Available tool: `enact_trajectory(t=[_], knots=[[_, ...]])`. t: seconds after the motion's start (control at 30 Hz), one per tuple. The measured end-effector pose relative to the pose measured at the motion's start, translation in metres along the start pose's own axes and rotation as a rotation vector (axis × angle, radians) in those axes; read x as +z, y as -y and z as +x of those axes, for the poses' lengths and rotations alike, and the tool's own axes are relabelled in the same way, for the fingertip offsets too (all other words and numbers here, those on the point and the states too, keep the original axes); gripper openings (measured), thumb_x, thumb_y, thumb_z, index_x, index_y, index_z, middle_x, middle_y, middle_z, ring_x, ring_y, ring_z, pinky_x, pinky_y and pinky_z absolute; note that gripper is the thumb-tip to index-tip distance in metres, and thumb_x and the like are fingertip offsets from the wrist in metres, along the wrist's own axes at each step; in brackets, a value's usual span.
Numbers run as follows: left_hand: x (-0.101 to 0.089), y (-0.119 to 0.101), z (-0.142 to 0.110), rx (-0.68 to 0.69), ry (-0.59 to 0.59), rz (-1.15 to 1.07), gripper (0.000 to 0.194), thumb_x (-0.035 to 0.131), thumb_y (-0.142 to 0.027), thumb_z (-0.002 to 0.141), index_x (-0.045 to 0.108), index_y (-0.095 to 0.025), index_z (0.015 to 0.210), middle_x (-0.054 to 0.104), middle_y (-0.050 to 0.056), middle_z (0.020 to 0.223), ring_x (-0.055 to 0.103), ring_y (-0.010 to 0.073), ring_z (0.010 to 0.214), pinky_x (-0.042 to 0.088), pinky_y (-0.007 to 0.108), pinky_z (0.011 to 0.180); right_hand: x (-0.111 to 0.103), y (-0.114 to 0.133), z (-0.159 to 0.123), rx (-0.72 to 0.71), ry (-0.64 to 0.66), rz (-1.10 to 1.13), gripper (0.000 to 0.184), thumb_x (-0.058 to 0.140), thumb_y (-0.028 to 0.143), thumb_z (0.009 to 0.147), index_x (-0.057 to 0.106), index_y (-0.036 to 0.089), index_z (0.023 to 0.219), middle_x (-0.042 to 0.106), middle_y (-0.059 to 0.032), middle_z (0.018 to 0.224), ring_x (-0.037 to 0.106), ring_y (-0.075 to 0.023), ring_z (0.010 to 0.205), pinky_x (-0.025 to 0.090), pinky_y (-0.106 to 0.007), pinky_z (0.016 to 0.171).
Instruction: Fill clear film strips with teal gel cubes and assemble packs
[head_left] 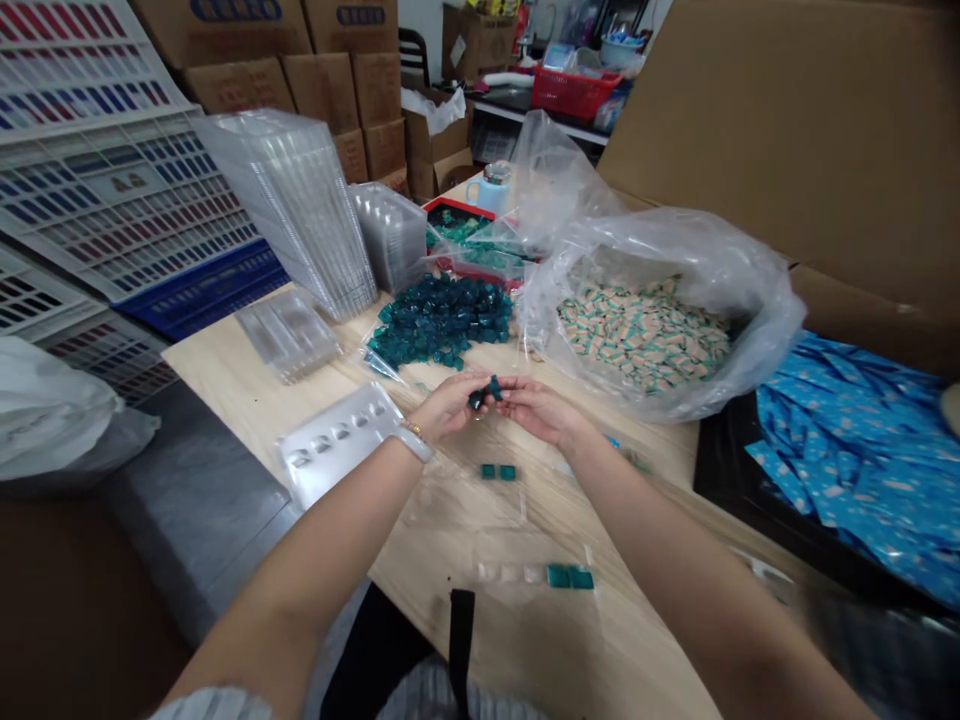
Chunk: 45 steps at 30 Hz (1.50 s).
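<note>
head view: in the middle of the frame, the left hand (446, 408) and the right hand (538, 412) are half closed, and together they grip a small green piece (487, 392). two same pieces (498, 472) lie just below on the wooden table (240, 360), and a big pile of green pieces (439, 320) is above the hands.

No words or numbers can be read anywhere. Toward the far left, two brown cardboard cartons (247, 30) each carry a dark blue logo in a rounded frame, cut off by the top edge and too blurred to read. At the left, white printed panels (97, 150) show rows of coloured blocks, with a small pale label (114, 183) among them; its tiny marks are also illegible. The blocks form no readable characters.
</note>
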<state>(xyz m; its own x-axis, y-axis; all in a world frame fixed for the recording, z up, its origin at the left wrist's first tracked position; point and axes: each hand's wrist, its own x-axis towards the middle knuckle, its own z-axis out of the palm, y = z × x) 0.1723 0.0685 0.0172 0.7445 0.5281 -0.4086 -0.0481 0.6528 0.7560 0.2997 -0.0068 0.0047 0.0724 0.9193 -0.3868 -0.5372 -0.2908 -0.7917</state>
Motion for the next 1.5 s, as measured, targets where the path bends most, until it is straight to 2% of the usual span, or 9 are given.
enact_trajectory(t=[0.13, 0.33, 0.53, 0.73, 0.97, 1.07, 1.2, 1.33, 1.5], knots=[[0.000, -0.002, -0.002, -0.021, -0.023, 0.070, 0.016, 0.045, 0.002, 0.064, 0.056, -0.008, 0.069, 0.053, 0.001, 0.053, 0.047, 0.0061, 0.043, 0.032, 0.016, 0.040, 0.005, 0.000, 0.001, -0.033, -0.026, -0.107, 0.024, 0.066, 0.011, 0.053, 0.054, 0.016, 0.073, 0.062, 0.0029, 0.061, 0.057, -0.0088, 0.056, 0.040, -0.020, 0.051], [0.007, 0.001, -0.016, 0.045, -0.025, -0.072, 0.020, 0.044, 0.001, 0.060, 0.057, -0.010, 0.071, 0.054, 0.000, 0.057, 0.049, 0.0057, 0.049, 0.037, 0.016, 0.047, 0.019, 0.014, -0.020, -0.078, 0.015, -0.224, 0.020, 0.064, 0.015, 0.057, 0.051, 0.016, 0.072, 0.059, 0.0042, 0.057, 0.046, -0.0044, 0.042, 0.034, -0.019, 0.045], [0.029, 0.006, -0.047, 0.072, -0.002, -0.126, 0.020, 0.050, 0.000, 0.060, 0.058, -0.010, 0.075, 0.058, 0.001, 0.063, 0.050, 0.0054, 0.052, 0.039, 0.018, 0.054, 0.022, 0.019, -0.066, 0.035, 0.035, -0.095, 0.021, 0.062, 0.014, 0.058, 0.050, 0.018, 0.075, 0.055, 0.0061, 0.057, 0.043, -0.0042, 0.041, 0.032, -0.018, 0.042], [0.049, 0.026, -0.060, 0.060, -0.075, -0.255, 0.022, 0.053, -0.002, 0.061, 0.056, -0.011, 0.081, 0.055, 0.000, 0.063, 0.049, 0.0058, 0.052, 0.040, 0.018, 0.052, 0.029, 0.001, -0.092, -0.097, 0.005, 0.040, 0.020, 0.058, 0.015, 0.063, 0.050, 0.020, 0.080, 0.053, 0.0063, 0.058, 0.042, -0.0046, 0.043, 0.031, -0.018, 0.043], [0.017, 0.008, -0.066, 0.313, -0.377, -0.370, 0.022, 0.048, 0.000, 0.065, 0.057, -0.013, 0.078, 0.053, -0.002, 0.062, 0.050, 0.0040, 0.054, 0.041, 0.015, 0.055, 0.027, -0.023, -0.114, -0.169, -0.114, 0.130, 0.016, 0.058, 0.015, 0.063, 0.055, 0.020, 0.078, 0.045, 0.0070, 0.055, 0.043, -0.0053, 0.046, 0.031, -0.019, 0.045], [0.014, 0.009, -0.080, 0.169, -0.245, -0.210, 0.023, 0.051, -0.002, 0.063, 0.060, -0.012, 0.082, 0.057, 0.002, 0.068, 0.051, 0.0058, 0.055, 0.040, 0.017, 0.052, 0.023, -0.026, -0.115, -0.196, -0.134, 0.061, 0.021, 0.059, 0.016, 0.064, 0.057, 0.020, 0.085, 0.051, 0.0048, 0.067, 0.048, -0.0059, 0.054, 0.035, -0.020, 0.052], [0.027, 0.032, -0.093, -0.071, -0.008, -0.104, 0.027, 0.054, -0.003, 0.059, 0.063, -0.010, 0.083, 0.060, 0.005, 0.073, 0.049, 0.0063, 0.055, 0.036, 0.019, 0.051, 0.031, -0.026, -0.107, -0.203, -0.114, -0.072, 0.022, 0.062, 0.019, 0.064, 0.055, 0.020, 0.084, 0.055, 0.0023, 0.074, 0.051, -0.0080, 0.062, 0.039, -0.024, 0.061], [0.032, 0.042, -0.098, -0.094, 0.078, -0.061, 0.024, 0.054, -0.006, 0.057, 0.064, -0.010, 0.079, 0.059, 0.003, 0.068, 0.047, 0.0061, 0.055, 0.034, 0.018, 0.051, 0.034, -0.033, -0.105, -0.254, -0.159, -0.266, 0.023, 0.062, 0.024, 0.065, 0.049, 0.021, 0.083, 0.054, 0.0034, 0.067, 0.052, -0.0095, 0.059, 0.040, -0.025, 0.060], [0.027, 0.040, -0.104, -0.120, 0.119, -0.056, 0.018, 0.055, -0.009, 0.060, 0.062, -0.011, 0.076, 0.057, 0.002, 0.065, 0.048, 0.0073, 0.058, 0.036, 0.019, 0.056, 0.034, -0.040, -0.114, -0.496, -0.261, -0.727, 0.014, 0.051, 0.024, 0.074, 0.051, 0.022, 0.087, 0.053, -0.0013, 0.077, 0.052, -0.0132, 0.068, 0.042, -0.028, 0.063]])
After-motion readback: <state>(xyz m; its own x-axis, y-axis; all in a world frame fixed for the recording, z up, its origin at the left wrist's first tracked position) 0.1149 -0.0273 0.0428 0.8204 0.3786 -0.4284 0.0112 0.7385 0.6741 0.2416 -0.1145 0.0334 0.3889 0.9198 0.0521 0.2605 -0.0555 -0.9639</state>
